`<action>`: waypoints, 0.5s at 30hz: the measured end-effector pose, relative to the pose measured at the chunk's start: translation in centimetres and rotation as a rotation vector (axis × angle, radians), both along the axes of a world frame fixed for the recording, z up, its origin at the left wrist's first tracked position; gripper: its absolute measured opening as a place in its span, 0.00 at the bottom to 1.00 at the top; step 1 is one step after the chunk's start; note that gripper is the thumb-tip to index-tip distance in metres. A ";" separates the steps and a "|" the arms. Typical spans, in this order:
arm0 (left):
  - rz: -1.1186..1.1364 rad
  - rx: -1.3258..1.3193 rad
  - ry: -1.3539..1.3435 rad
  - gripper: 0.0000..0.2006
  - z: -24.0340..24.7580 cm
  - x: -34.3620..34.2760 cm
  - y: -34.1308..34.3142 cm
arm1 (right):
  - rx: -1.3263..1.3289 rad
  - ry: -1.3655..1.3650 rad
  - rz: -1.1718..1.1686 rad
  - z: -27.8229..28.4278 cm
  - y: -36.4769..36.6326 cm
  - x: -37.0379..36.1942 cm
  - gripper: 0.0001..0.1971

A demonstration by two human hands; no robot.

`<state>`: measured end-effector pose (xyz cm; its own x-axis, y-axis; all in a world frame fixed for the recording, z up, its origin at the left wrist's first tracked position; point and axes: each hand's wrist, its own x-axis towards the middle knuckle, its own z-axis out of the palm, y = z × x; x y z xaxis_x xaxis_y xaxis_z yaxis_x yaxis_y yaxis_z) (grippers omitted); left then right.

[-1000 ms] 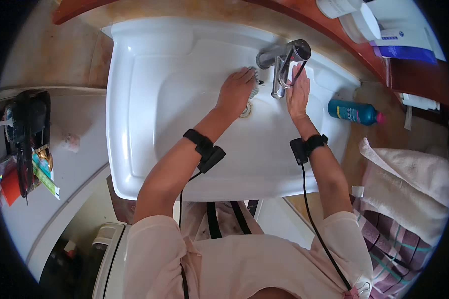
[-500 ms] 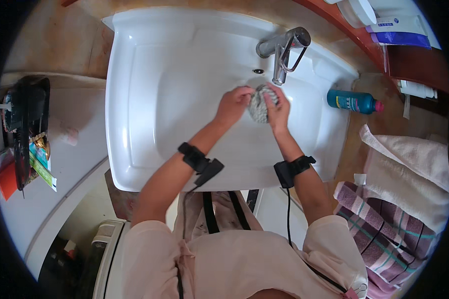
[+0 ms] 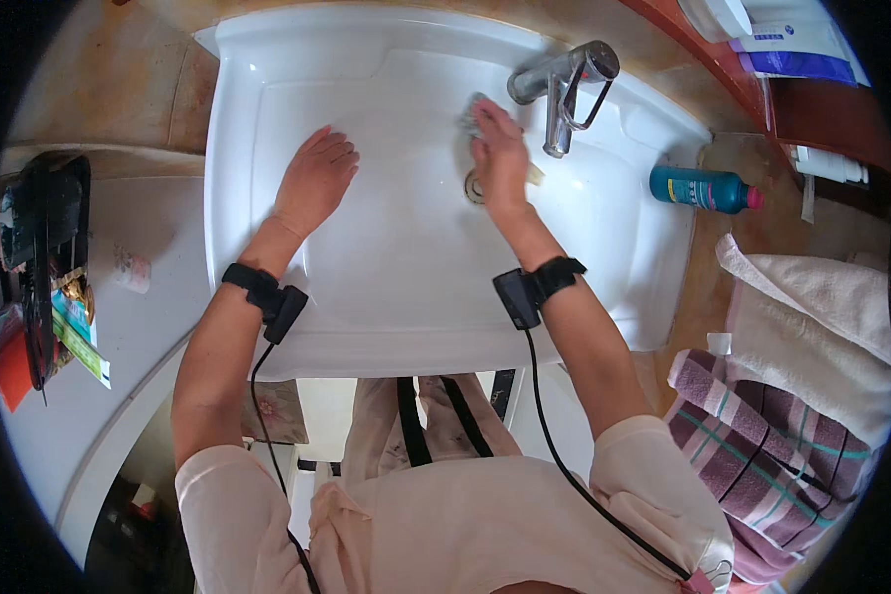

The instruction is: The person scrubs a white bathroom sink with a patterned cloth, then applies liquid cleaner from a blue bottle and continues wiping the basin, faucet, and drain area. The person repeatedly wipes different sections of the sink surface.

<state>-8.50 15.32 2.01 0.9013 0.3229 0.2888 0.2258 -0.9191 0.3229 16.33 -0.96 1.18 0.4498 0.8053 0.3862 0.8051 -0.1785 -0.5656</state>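
Sink (image 3: 267, 327): white; your grey scrubber (image 3: 473, 117) inside, toward the back edge, left of the tap (image 3: 564, 84).
Right hand (image 3: 502, 150): your fingers hold the scrubber.
Left hand (image 3: 316, 178): your fingers loosely extended, close together, near the sink's left edge.
Bottle (image 3: 698, 189): teal, capped, at the right edge; contents hidden.

Left head-worn fisheye, close above, pitched steeply down. White washbasin (image 3: 396, 247) spans upper centre; wearer's pale pink shirt (image 3: 485, 510) fills lower centre. Straight edges bow toward rim; corners black.
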 end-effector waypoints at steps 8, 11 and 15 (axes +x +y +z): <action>-0.006 -0.108 -0.030 0.08 0.1 0.0 0.2 | -0.140 0.830 -0.391 2.6 -3.4 3.7 0.18; 0.001 -0.119 -0.036 0.08 0.2 0.0 0.0 | -0.079 0.231 -0.219 1.3 -3.8 3.5 0.22; -0.002 -0.101 -0.011 0.08 0.4 0.0 -0.1 | 0.046 -0.016 -0.081 0.1 1.0 -0.6 0.19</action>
<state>-8.46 15.20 2.37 0.8989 0.3490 0.2649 0.2200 -0.8823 0.4160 15.73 0.04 1.25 0.5068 0.7475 0.4295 0.7978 -0.2178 -0.5622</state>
